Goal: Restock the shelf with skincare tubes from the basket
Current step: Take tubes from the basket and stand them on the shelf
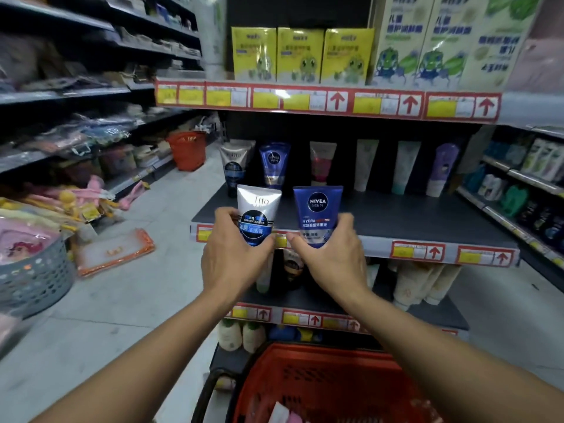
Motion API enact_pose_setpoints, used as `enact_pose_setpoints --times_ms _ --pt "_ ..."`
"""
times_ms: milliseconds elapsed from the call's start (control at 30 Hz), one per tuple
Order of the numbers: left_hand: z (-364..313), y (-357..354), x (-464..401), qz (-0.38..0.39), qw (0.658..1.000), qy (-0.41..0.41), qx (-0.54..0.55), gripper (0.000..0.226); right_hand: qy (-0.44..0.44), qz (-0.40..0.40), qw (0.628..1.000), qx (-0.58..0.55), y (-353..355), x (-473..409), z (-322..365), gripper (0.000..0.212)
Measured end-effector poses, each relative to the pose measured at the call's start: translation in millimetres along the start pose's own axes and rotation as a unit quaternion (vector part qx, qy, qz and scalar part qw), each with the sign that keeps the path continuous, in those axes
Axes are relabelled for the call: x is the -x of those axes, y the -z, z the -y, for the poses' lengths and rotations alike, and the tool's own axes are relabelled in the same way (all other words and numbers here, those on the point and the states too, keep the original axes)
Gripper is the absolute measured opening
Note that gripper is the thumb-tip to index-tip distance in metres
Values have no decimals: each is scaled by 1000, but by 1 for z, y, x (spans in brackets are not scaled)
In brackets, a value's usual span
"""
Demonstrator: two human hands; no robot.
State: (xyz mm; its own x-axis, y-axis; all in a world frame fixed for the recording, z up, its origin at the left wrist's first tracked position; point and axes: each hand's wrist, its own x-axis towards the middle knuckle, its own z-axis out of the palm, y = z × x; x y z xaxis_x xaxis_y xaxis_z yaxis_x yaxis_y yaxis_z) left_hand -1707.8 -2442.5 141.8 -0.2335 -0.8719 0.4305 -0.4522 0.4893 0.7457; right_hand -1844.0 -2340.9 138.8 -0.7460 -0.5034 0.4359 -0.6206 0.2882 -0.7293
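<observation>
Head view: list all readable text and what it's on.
"NIVEA MEN", "HYDRA": blue tube in the right hand.
"CREAM CLEANSER": silver tube in the left hand; its brand is only partly legible.
"NIVEA MEN": blue tube at the shelf back.
Price tags, yellow boxes: too blurred to read.
</observation>
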Motion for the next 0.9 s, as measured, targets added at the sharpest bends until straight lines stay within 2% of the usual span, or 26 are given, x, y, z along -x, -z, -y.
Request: enact_pose_setpoints --times_ms 167,400,700,800,900 --pt "0 7 -52 -26 1000 -9 -9 69 -16 -8 1000 2 -20 -45 15 71" --pt "16 -5 -104 -23 1000 2 1 72 -39 -13 999 21 -44 -92 7 74" --pt "45 -26 -125 -11 1000 21 10 83 -41 2 998 46 -61 -103 -9 79" --pt "51 -26 -122 -9 1000 14 -5 88 -21 18 998 64 -58 -100 -13 73" --pt "56 -25 -119 -3 1000 8 -19 78 7 45 997 68 -54 -98 -23 59"
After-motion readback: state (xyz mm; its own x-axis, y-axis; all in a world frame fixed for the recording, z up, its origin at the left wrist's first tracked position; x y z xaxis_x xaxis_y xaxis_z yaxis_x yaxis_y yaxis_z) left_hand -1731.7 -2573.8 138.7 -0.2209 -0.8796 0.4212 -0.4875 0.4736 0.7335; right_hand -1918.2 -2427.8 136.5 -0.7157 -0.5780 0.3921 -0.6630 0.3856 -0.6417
